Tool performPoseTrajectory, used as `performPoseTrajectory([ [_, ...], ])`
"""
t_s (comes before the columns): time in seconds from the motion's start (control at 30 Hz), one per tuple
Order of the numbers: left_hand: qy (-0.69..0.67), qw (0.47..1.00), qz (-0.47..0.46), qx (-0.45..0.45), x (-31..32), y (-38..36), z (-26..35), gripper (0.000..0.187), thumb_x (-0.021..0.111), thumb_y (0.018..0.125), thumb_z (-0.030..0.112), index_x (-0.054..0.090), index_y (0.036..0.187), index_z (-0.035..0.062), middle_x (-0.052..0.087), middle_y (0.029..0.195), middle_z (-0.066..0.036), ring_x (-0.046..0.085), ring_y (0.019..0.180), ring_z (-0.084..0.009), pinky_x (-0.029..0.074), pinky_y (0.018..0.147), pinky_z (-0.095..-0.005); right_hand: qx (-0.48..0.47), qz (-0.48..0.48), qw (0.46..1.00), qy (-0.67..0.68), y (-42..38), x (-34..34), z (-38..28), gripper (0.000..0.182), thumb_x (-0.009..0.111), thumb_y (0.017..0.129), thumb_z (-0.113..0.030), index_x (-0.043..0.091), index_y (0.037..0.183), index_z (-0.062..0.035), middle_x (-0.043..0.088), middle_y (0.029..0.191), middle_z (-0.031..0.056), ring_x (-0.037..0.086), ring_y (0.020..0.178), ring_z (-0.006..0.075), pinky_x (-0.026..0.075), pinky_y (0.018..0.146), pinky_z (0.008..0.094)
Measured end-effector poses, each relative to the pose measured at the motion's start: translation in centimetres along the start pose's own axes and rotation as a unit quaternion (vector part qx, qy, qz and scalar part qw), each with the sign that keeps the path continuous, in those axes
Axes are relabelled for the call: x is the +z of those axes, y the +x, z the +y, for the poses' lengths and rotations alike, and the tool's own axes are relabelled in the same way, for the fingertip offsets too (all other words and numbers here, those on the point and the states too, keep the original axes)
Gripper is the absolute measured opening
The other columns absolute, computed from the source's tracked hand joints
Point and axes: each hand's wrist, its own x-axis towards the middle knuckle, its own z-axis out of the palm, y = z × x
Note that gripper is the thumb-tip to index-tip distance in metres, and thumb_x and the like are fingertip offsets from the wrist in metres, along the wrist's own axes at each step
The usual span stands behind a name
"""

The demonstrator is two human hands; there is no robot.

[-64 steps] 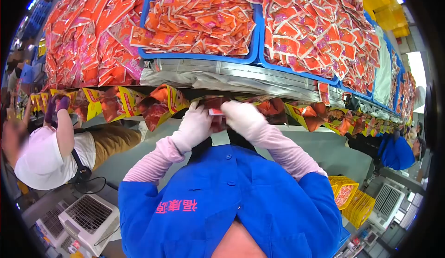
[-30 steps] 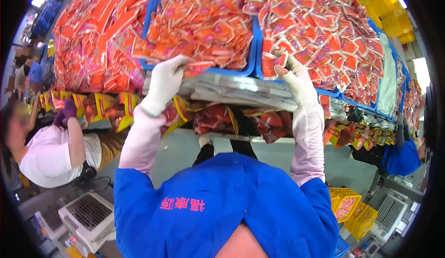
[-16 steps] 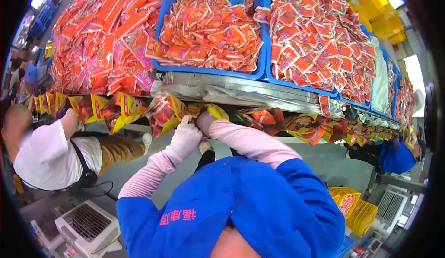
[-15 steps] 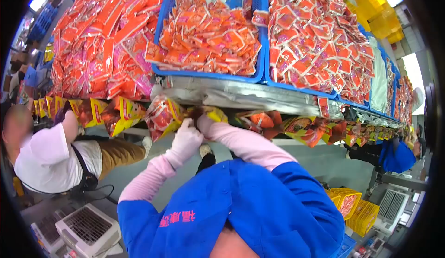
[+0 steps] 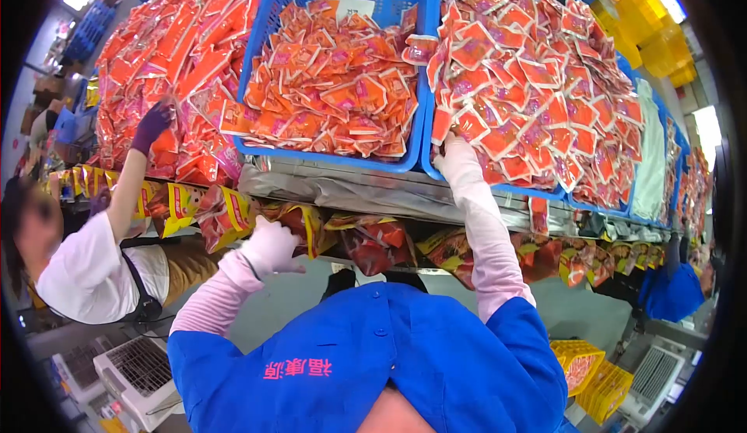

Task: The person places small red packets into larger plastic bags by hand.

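Observation:
My left hand (image 5: pixel 272 246), in a white glove, has its fingers apart and nothing in it. It is beside a yellow-and-red bag (image 5: pixel 305 227) in the row hanging along the table edge. My right hand (image 5: pixel 459 159), also gloved, reaches over the front rim of the right blue basket (image 5: pixel 529 192). Its fingers are closed at a small red packet (image 5: pixel 441 125) at the basket's left corner; the fingertips are partly hidden. Many similar packets (image 5: pixel 537 98) are heaped in that basket.
Another blue basket (image 5: pixel 331 161) holds orange-red packets. Larger red packets (image 5: pixel 187 59) are piled at the left, where a co-worker's dark-gloved hand (image 5: pixel 153 124) reaches in. A metal ledge (image 5: pixel 350 192) runs below the baskets. Another person in blue (image 5: pixel 673 289) is at the far right.
My hands were together at a hanging bag and are now apart. My right hand has moved up to the right basket; my left has moved left and opened. The co-worker's hand has reached the pile.

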Motion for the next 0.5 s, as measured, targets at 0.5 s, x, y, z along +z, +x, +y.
performPoseTrajectory([
  [0.5, -0.295, 0.759, 0.573, 0.094, -7.7, 6.0, -4.9, 0.008, 0.064, 0.085, 0.010, 0.065, 0.092, 0.0063, 0.067, 0.090, -0.015, 0.067, 0.087, -0.0353, 0.053, 0.073, -0.0458, 0.027, 0.038, 0.802, 0.595, -13.3, -9.7, -4.8, 0.028, 0.070, 0.089, -0.007, 0.067, 0.116, -0.0053, 0.074, 0.100, 0.0037, 0.066, 0.090, 0.0095, 0.052, 0.082, 0.0300],
])
